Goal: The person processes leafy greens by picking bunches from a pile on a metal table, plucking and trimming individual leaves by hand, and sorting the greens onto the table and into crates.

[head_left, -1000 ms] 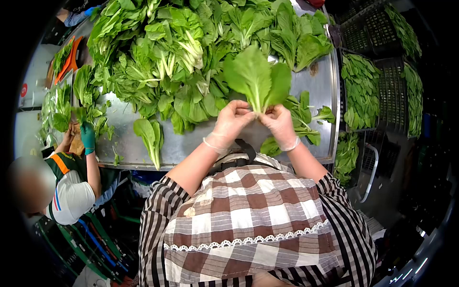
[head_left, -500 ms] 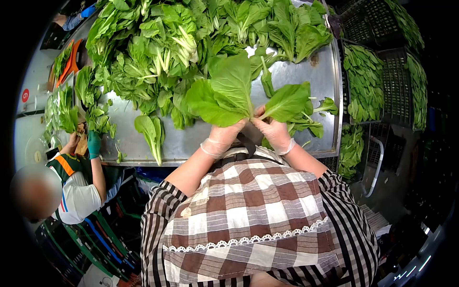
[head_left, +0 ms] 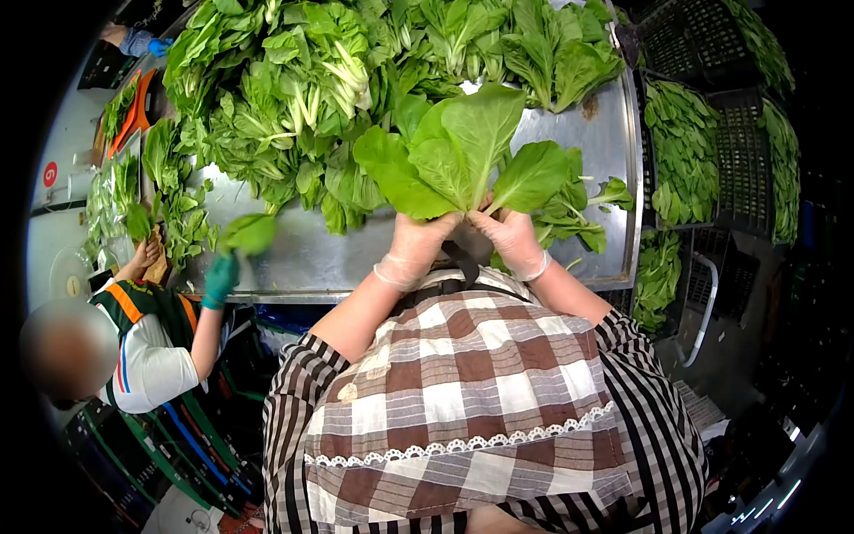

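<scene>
In a clear glove, my left hand (head_left: 422, 248) is closed round the base of a leafy green plant (head_left: 449, 151), whose broad leaves fan out above the metal table (head_left: 329, 262). My right hand (head_left: 515, 243), gloved too, is pinched at the same base, by a leaf (head_left: 531, 177) that spreads to the right. The fingertips of both hands nearly meet, and the stem ends are partly hidden between them. Loose leaves (head_left: 569, 214) lie just beyond my right hand. A large heap of greens (head_left: 267, 107) covers the back of the table.
At the left a co-worker (head_left: 147, 338) holds a leaf (head_left: 250, 233) in a green-gloved hand (head_left: 220, 280). Another person's blue-gloved hand (head_left: 160, 46) shows at the upper left. Black crates (head_left: 745, 165) of greens stand at the right. An orange object (head_left: 138, 111) lies upper left.
The plant's leaves have tilted and shifted right between my hands. The co-worker's green-gloved hand has moved right, now with a leaf in it, and the single plant lying near there is gone.
</scene>
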Motion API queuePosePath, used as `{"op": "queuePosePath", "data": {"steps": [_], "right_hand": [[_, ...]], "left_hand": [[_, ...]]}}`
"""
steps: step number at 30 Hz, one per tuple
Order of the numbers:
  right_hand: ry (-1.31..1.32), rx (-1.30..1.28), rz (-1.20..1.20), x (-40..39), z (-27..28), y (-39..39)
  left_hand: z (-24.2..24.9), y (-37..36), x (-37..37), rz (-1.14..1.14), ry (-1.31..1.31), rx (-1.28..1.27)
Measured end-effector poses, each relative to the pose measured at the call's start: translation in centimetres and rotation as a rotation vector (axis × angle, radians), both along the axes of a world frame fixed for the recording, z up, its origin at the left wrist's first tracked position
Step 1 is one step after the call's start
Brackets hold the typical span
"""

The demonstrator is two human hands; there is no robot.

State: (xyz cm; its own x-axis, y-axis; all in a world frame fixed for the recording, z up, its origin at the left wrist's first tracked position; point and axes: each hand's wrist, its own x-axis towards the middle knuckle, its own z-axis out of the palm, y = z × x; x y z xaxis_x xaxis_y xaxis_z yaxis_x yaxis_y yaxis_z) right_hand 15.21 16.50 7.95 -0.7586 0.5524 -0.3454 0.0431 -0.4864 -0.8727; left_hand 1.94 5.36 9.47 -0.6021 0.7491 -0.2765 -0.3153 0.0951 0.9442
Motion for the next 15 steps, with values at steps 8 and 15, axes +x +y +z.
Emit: {"op": "queuePosePath", "data": {"steps": [8, 15], "right_hand": [[-0.033, 0.305, -0.257, -0.3, -0.7, 0.1], [-0.148, 0.852, -0.022, -2.3, 2.7, 0.9]], "left_hand": [[0.4, 0.2, -0.4, 0.031, -0.080, -0.041], [0.0, 0.0, -0.6, -0.037, 0.080, -0.093]]}}
